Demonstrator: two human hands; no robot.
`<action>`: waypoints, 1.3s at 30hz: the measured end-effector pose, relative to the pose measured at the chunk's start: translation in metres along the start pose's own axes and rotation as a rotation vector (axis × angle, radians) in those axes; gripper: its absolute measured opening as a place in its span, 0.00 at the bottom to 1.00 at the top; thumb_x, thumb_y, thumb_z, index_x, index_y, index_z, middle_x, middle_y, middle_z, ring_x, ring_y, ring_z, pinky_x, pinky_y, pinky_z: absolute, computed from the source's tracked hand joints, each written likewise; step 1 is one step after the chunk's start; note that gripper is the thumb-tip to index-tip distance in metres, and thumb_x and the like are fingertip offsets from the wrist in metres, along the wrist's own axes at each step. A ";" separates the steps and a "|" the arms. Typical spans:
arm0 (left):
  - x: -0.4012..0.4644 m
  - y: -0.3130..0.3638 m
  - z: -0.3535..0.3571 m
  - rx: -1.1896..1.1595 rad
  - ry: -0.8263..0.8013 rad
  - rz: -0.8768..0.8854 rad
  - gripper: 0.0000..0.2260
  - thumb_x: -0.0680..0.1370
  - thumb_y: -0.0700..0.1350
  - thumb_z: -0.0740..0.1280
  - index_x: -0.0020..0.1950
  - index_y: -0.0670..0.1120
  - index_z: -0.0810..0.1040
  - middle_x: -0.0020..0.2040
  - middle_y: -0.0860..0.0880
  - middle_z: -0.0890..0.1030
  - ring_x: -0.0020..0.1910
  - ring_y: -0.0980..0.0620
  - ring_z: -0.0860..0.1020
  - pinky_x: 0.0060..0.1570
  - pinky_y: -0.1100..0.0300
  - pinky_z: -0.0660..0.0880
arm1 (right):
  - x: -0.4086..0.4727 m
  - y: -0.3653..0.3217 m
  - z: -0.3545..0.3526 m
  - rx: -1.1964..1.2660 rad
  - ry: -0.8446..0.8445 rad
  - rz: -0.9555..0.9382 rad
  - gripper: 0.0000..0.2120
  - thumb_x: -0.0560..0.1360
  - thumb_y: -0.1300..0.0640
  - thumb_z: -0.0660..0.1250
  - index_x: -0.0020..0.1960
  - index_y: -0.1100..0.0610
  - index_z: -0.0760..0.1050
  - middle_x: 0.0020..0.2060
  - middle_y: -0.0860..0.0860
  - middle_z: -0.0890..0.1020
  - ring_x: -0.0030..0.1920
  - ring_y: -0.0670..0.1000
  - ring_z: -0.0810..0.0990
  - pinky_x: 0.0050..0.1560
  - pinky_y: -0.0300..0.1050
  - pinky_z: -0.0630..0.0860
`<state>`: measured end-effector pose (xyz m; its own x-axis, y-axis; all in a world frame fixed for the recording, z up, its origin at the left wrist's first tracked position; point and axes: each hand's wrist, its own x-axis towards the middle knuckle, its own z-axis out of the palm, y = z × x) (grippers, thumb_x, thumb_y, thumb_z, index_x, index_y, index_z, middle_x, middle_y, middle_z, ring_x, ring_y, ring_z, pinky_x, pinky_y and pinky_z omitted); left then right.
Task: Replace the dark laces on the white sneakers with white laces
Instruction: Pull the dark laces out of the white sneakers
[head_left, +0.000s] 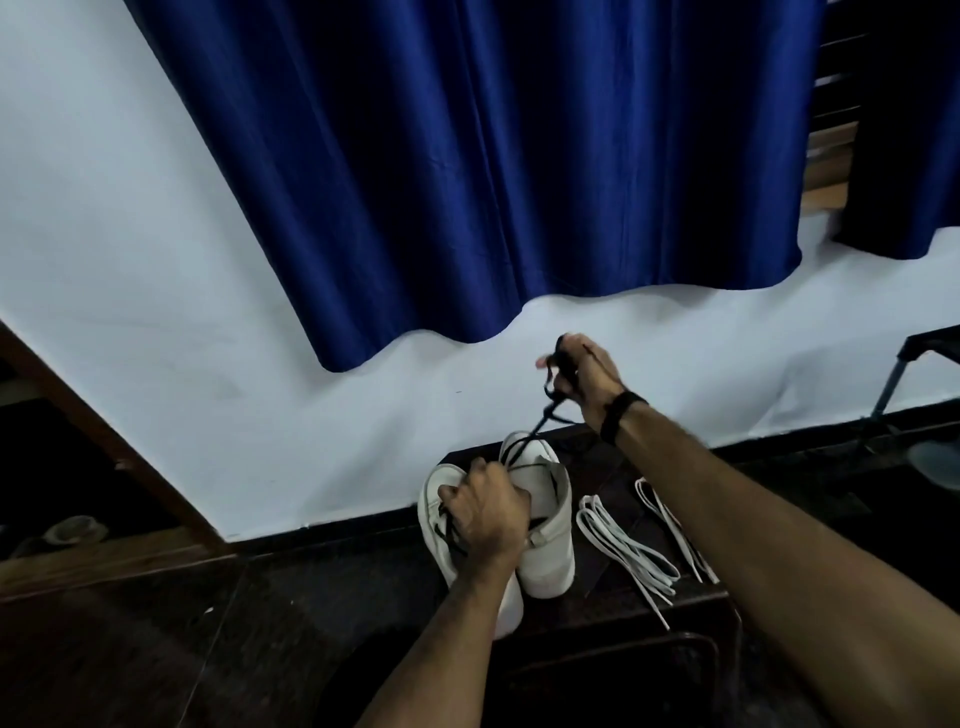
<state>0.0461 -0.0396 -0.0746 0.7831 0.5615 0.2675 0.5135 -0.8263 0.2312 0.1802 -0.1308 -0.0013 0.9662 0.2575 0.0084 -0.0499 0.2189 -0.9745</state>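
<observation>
Blue curtain (467, 171) and a pale wall fill the background, and a dark bench (613, 623) sits low in the scene with the shoes on it. Two white sneakers (540, 499) are stood side by side near the bench's left edge, toes pointing far. The left hand (485, 512) is laid over the pair from the near side, fingers curled and pressed down around the collars, so the shoes are pinned in place. Some dark lace is seen under that hand on the left shoe.

The right hand (584, 371) is raised well above and to the far right of the shoes, wrist cocked back, a dark band (623, 415) worn on it. Its fingers are closed into a pinch on the dark lace (543, 415), which looks wrapped or bunched around them a bit; exactly how many loops can't be told. From that pinch the lace is stretched in a taut line down and to the left into the right shoe's eyelets. So the pull axis runs up and right, away from the shoe, and that's probably the line the next tug has to follow for the lace to slide free.

White laces (623, 551) are laid loose on the bench just right of the shoes, nearer the right arm, untouched.
</observation>
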 end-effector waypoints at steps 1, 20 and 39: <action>0.001 0.000 0.001 -0.004 0.007 -0.005 0.07 0.71 0.42 0.64 0.45 0.46 0.81 0.48 0.48 0.80 0.47 0.44 0.82 0.52 0.50 0.67 | -0.002 0.009 0.000 -0.274 -0.082 -0.013 0.11 0.76 0.46 0.62 0.43 0.52 0.66 0.39 0.54 0.82 0.29 0.48 0.72 0.35 0.42 0.67; 0.003 -0.002 0.006 0.018 0.020 -0.008 0.08 0.73 0.42 0.63 0.46 0.47 0.82 0.49 0.48 0.80 0.48 0.44 0.81 0.52 0.50 0.66 | -0.009 -0.003 -0.002 -1.258 -0.081 -0.196 0.12 0.73 0.46 0.65 0.51 0.50 0.80 0.52 0.53 0.82 0.52 0.59 0.79 0.46 0.44 0.72; 0.006 -0.006 0.015 0.018 0.062 -0.012 0.06 0.72 0.43 0.65 0.40 0.47 0.82 0.42 0.48 0.80 0.41 0.43 0.81 0.49 0.50 0.68 | 0.010 0.042 0.017 -1.612 -0.518 -0.407 0.12 0.75 0.54 0.64 0.57 0.54 0.76 0.56 0.57 0.79 0.54 0.60 0.79 0.51 0.49 0.73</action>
<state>0.0531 -0.0314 -0.0889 0.7537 0.5726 0.3227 0.5297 -0.8198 0.2176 0.1833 -0.1028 -0.0382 0.6617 0.7487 0.0398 0.7472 -0.6541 -0.1177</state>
